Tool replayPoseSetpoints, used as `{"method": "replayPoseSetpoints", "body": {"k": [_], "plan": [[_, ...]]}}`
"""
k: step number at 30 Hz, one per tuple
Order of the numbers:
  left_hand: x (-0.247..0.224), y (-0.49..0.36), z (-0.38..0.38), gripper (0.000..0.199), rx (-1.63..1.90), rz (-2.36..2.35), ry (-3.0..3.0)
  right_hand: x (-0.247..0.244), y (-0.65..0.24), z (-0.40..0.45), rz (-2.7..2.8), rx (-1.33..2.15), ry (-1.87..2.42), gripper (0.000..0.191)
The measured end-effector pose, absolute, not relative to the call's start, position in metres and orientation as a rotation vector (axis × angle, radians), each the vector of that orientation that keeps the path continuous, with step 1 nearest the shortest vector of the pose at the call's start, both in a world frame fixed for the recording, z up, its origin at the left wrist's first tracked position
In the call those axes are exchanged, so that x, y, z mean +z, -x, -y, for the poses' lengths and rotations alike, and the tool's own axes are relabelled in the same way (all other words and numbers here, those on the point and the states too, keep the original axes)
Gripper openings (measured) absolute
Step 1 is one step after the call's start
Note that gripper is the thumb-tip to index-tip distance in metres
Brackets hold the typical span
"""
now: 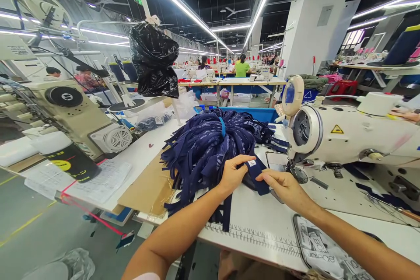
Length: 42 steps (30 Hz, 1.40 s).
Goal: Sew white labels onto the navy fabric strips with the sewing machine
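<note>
Navy strip (257, 169) lies between left grip (234, 172) and right grip (285, 186), both pinching it.

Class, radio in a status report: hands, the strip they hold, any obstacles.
Left hand and right hand pinching dark blue strip. White label showing. Possible snags: strip bundle beside left hand, sewing machine near right.

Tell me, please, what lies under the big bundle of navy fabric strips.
The bundle overlaps brown cardboard at the left and the white tabletop in front; whatever lies beneath its middle is covered and cannot be seen.
</note>
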<state>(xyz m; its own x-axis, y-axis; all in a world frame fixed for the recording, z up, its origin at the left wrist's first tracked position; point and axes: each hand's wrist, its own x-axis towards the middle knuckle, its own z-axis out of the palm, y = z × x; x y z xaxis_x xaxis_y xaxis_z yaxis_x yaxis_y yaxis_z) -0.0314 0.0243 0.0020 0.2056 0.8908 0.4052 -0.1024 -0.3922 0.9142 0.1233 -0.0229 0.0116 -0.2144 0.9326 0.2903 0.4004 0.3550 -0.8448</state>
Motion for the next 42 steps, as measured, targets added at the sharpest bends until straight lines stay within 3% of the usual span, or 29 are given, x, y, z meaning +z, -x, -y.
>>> {"method": "replayPoseSetpoints", "body": {"k": [32,42], "plan": [[-0.002,0.031,-0.025,0.017,1.329,-0.749,-1.494,0.014,-0.12,0.03,1.853,0.726,1.101,0.033],[-0.003,0.029,-0.024,0.016,1.346,-0.74,-1.614,0.005,-0.125,0.015,1.835,0.029,1.064,0.006]]}}
